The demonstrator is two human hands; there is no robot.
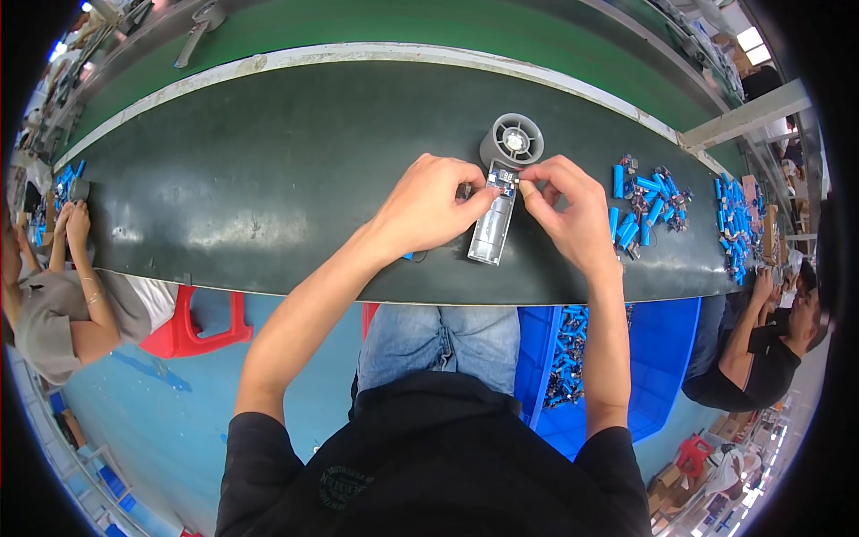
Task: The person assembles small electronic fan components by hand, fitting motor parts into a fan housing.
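Observation:
A grey handheld fan housing lies on the dark table, its round vaned head (494, 143) away from me and its open trough-like handle (489, 240) toward me. A small circuit board (506, 176) with a digit display sits in the handle's upper end. My left hand (436, 202) comes from the left, thumb and fingers closed at the board's left edge. From the right, my right hand (570, 208) is pinched at the board's right side by the head; anything between its fingertips is too small to name. A bit of blue (409, 256) shows below my left hand.
Blue cylindrical battery cells with small boards (651, 208) lie right of my right hand, and another pile (735, 228) farther right. A blue bin (658, 358) by my legs holds more. A green belt (376, 27) runs behind the white rail. Co-workers sit on both sides.

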